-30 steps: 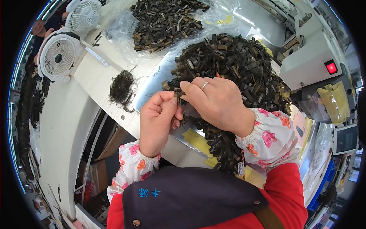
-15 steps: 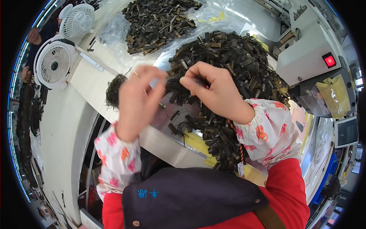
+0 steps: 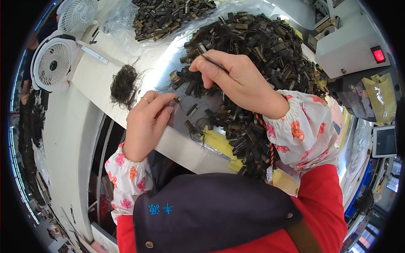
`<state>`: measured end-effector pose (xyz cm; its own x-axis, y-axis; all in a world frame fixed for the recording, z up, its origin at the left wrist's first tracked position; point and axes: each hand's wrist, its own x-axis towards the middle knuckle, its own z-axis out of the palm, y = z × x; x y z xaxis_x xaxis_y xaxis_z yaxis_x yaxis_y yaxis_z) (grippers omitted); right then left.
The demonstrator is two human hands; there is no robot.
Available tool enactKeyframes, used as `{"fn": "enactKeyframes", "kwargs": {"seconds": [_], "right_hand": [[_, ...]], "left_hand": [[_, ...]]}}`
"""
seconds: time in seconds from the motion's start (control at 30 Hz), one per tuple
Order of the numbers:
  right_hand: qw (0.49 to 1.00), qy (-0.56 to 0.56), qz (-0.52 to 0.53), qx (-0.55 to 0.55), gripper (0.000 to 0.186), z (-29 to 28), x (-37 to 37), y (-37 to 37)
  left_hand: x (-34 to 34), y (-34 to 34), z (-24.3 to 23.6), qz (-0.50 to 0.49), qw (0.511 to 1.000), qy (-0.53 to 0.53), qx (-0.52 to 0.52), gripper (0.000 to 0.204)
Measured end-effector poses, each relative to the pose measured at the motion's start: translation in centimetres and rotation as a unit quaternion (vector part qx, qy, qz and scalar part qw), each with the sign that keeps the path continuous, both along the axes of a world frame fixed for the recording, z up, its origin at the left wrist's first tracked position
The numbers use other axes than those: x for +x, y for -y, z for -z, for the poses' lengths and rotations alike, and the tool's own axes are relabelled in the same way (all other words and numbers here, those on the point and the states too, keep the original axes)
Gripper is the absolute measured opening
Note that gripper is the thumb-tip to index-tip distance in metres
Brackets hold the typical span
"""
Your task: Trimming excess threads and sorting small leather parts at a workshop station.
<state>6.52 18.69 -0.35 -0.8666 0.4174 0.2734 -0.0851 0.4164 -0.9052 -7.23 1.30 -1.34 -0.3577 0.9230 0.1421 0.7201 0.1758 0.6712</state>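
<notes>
My left hand (image 3: 147, 120), with a ring on one finger, is closed in a pinch over the front part of the work surface. A small dark piece (image 3: 176, 100) shows at its fingertips. Above the big pile's left side, my right hand (image 3: 236, 78) is closed round a slim dark tool (image 3: 214, 62), its kind partly hidden by the fingers. The big pile (image 3: 265, 50) consists of small dark rectangular pieces with thin black threads. A few loose pieces (image 3: 192, 110) lie between my hands. Left of them sits a tangled clump of black threads (image 3: 123, 86).
A second pile of dark pieces (image 3: 168, 19) lies on clear plastic at the back. White fans (image 3: 52, 63) stand at the far left. On the right is a machine housing with a lit red switch (image 3: 378, 55). Yellow paper (image 3: 219, 142) lies under the near pieces.
My left hand has moved down and nearer to me, uncovering the thread clump. My right hand has shifted slightly up, and the slim tool in it now shows. The whole view has shifted a little.
</notes>
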Motion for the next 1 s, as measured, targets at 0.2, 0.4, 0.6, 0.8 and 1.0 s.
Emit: {"fn": "enactKeyframes", "kwargs": {"seconds": [0.2,0.4,0.6,0.8,1.0], "right_hand": [[0.996,0.013,-0.020,0.092,0.014,-0.2,0.0,-0.2],[0.992,0.005,-0.046,0.121,0.011,-0.7,-0.4,0.0],[0.990,0.032,-0.078,0.112,0.015,-0.5,0.8,0.5],[0.984,0.047,-0.098,0.139,0.018,-0.6,0.9,0.7],[0.975,0.057,-0.120,0.177,0.019,-0.1,0.7,0.2]], "left_hand": [[-0.8,-2.2,1.1,0.048,0.984,-0.171,0.028,0.011],[-1.5,-1.2,0.8,0.047,0.996,-0.014,0.077,0.021],[-1.3,-1.2,1.5,0.062,0.991,-0.102,0.065,0.021],[-1.4,-1.3,1.8,0.061,0.994,-0.079,0.044,0.025],[-2.2,-1.4,1.3,0.034,0.983,-0.172,0.057,0.022]]}}
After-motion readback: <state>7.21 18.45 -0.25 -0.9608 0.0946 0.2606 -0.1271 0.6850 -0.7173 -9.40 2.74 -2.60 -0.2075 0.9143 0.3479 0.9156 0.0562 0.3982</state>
